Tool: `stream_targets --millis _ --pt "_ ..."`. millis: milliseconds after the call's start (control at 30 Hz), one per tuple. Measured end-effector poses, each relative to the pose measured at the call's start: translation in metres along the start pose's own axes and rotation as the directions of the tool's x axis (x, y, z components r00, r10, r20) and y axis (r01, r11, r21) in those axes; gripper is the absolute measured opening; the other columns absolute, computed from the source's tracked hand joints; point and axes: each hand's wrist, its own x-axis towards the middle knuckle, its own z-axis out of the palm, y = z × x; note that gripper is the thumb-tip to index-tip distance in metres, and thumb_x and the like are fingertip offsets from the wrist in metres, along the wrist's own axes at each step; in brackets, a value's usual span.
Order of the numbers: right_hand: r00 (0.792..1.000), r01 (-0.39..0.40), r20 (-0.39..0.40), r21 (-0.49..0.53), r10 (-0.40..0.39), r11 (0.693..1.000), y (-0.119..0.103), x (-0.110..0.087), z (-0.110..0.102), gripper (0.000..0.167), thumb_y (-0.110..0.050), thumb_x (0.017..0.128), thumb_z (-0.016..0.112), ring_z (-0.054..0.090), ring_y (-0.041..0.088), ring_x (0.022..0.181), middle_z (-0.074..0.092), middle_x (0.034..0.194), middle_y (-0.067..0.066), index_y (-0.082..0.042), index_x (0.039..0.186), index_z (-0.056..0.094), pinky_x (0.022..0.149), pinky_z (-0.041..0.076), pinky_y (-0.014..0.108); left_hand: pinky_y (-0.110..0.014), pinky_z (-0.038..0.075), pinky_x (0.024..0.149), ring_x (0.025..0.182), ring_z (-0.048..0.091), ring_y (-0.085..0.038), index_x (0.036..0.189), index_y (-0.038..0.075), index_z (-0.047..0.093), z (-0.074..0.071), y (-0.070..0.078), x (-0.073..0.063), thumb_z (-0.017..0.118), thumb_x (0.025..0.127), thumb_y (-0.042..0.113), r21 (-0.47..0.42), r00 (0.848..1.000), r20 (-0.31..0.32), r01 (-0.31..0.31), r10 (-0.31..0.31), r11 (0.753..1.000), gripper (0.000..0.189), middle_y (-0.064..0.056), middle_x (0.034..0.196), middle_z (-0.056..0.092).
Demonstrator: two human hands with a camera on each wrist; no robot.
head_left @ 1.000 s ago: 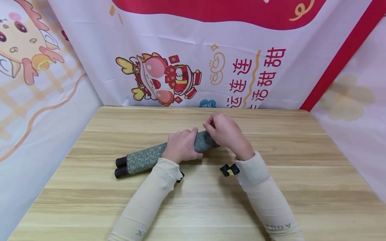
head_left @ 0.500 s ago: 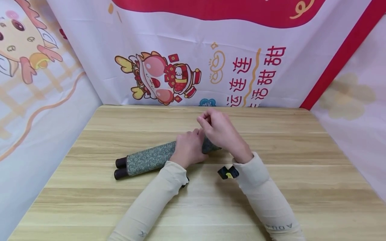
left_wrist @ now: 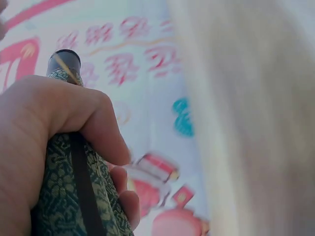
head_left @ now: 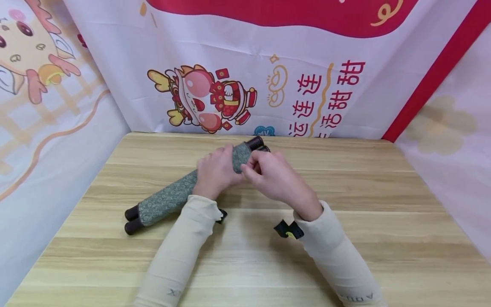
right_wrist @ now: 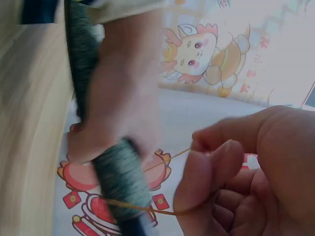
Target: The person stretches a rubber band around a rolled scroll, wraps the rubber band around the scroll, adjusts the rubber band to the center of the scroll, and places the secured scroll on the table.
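A rolled hanging scroll (head_left: 165, 200), covered in grey-green brocade with dark brown rod ends, slants across the table in the head view. My left hand (head_left: 216, 170) grips the scroll beyond its middle, thumb and fingers wrapped round it. Near the scroll's far end is my right hand (head_left: 274, 175), its thumb and index finger pinched together. In the right wrist view these fingers pinch a thin tan rubber band (right_wrist: 162, 212), stretched out from the scroll and looped about it near the rod end. The left wrist view shows a dark strip along the brocade (left_wrist: 86, 187).
A wood-grain table (head_left: 245, 264) lies under both arms. Behind it hangs a white and red printed cloth (head_left: 230, 38), with another printed cloth (head_left: 69, 157) along the left side. Small dark cameras (head_left: 288, 230) are worn at the wrists.
The scroll has swung, its far end going up and left and its near end down and left, carried by my left hand. Its far rod ends now show. My right hand is slightly lower.
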Motion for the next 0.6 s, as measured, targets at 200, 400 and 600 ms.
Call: stream_targets --millis 200,400,600 --pt "0.996 0.082 0.043 0.004 -0.082 0.997 0.0 0.004 0.008 0.021 -0.027 0.103 0.067 0.052 0.011 0.063 0.06 0.074 -0.001 -0.013 0.089 0.064 0.059 0.045 0.026 -0.053 0.051 0.069 0.08 0.063 -0.035 0.148 0.012 0.05 -0.028 -0.024 -0.004 0.078 0.074 0.036 -0.087 0.99 -0.127 0.051 -0.062 0.995 0.083 -0.012 0.1 0.07" --pt "0.983 0.122 0.125 0.119 -0.137 0.985 0.032 0.023 0.024 0.016 -0.023 0.101 0.071 0.054 0.013 0.07 0.061 0.08 -0.001 -0.013 0.092 0.063 0.066 0.046 0.028 -0.059 0.052 0.074 0.087 0.067 -0.039 0.145 0.013 0.051 -0.046 -0.031 -0.01 0.079 0.075 0.04 -0.156 0.981 -0.169 0.071 -0.098 0.985 0.08 -0.015 0.1 0.071" --pt "0.989 0.084 0.106 0.177 -0.104 0.981 0.064 0.038 0.034 0.015 -0.024 0.1 0.072 0.057 0.016 0.077 0.064 0.084 0.0 -0.015 0.09 0.065 0.07 0.049 0.031 -0.056 0.054 0.085 0.103 0.067 -0.035 0.148 0.015 0.05 -0.069 -0.032 -0.016 0.083 0.077 0.049 -0.247 0.998 -0.038 0.042 -0.053 0.968 0.086 -0.015 0.118 0.071"
